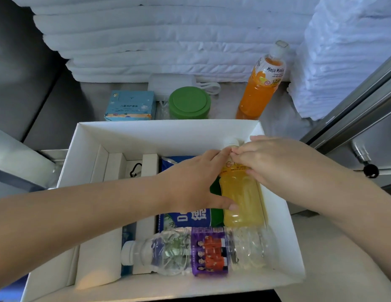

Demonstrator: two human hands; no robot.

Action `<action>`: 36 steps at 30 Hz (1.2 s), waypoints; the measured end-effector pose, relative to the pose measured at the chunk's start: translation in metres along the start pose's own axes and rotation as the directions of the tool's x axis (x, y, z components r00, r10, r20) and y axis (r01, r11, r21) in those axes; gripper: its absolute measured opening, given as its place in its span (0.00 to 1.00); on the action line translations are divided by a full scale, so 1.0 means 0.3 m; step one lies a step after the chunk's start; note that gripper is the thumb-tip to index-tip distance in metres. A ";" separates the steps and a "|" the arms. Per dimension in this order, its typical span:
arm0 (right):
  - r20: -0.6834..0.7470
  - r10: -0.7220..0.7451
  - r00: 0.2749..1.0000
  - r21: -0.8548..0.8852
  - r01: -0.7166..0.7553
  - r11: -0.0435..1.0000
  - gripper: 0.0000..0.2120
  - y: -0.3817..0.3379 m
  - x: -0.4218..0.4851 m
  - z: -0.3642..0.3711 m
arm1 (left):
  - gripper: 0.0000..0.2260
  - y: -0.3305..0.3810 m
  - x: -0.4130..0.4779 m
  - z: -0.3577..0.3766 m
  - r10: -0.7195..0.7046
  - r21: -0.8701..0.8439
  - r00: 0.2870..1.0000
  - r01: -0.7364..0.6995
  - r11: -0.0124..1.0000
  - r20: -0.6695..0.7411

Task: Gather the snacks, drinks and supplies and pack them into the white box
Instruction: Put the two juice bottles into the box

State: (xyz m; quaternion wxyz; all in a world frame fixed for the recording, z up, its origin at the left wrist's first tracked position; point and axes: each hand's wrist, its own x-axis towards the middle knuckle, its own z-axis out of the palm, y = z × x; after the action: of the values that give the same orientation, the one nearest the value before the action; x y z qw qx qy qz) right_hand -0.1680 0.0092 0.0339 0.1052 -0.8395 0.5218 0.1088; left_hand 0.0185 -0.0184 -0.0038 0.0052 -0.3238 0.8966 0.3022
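The white box (146, 131) lies open in front of me. A yellow drink bottle (241, 199) lies along its right wall, white cap pointing away. My left hand (194, 182) rests on the bottle's left side, thumb against its lower body. My right hand (275, 162) grips its upper part near the neck. A clear water bottle with a purple label (203, 251) lies across the near end. A blue snack bag (188, 216) lies under my left hand. White cardboard dividers (116, 162) fill the left part.
Behind the box stand an orange Mogu Mogu bottle (259, 88), a green-lidded jar (189, 103), a light blue carton (131, 105) and a white pouch (168, 83). Stacked white linens (159, 35) fill the back; a metal rail (351, 114) runs at right.
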 end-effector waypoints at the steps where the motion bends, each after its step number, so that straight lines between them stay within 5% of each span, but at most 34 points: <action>1: 0.063 -0.005 0.998 0.001 0.005 1.000 0.21 0.008 0.014 0.013 | 0.48 -0.001 0.008 0.001 -0.002 -0.005 1.000 0.002 1.000 0.021; 4: 0.083 0.035 0.996 0.008 -0.036 0.999 0.19 0.019 0.029 0.018 | 0.49 -0.006 0.021 0.002 -0.001 -0.046 0.998 0.004 0.999 0.058; 11: -0.189 -0.009 0.982 0.004 0.010 1.000 0.13 -0.021 -0.049 -0.061 | 0.50 -0.015 0.009 -0.005 -0.007 -0.019 0.992 0.009 1.000 0.124; 22: -0.113 0.000 0.994 -0.020 -0.002 1.000 0.11 0.000 -0.019 -0.021 | 0.51 -0.013 0.021 -0.002 -0.031 0.001 0.982 0.031 1.000 0.184; 25: -0.133 -0.006 0.991 0.037 0.011 0.999 0.12 0.006 -0.020 -0.039 | 0.45 0.002 0.021 -0.034 -0.003 0.110 0.994 -0.009 0.994 0.113; 27: -0.189 -0.013 0.982 0.110 0.034 0.993 0.12 0.003 -0.022 -0.072 | 0.36 0.026 0.013 -0.085 0.083 0.141 0.994 -0.073 0.987 -0.065; 31: -0.571 0.171 0.802 0.298 0.009 0.954 0.09 0.036 -0.026 -0.137 | 0.25 0.043 -0.005 -0.183 0.227 0.291 0.879 -0.106 0.951 -0.420; 33: -0.659 0.291 0.693 0.324 -0.088 0.942 0.13 0.066 -0.004 -0.149 | 0.27 0.026 -0.007 -0.196 0.262 0.407 0.863 -0.072 0.910 -0.432; 36: -0.670 0.423 0.610 0.357 -0.235 0.904 0.23 0.106 0.052 -0.156 | 0.31 -0.011 -0.009 -0.178 0.199 0.447 0.935 -0.050 0.893 -0.294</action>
State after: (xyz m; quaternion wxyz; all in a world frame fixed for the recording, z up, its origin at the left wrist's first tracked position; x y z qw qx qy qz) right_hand -0.1863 -0.0313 0.0718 -0.0374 -0.6816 0.6744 -0.2814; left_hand 0.0325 -0.0480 0.0387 -0.0941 -0.3018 0.9480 0.0365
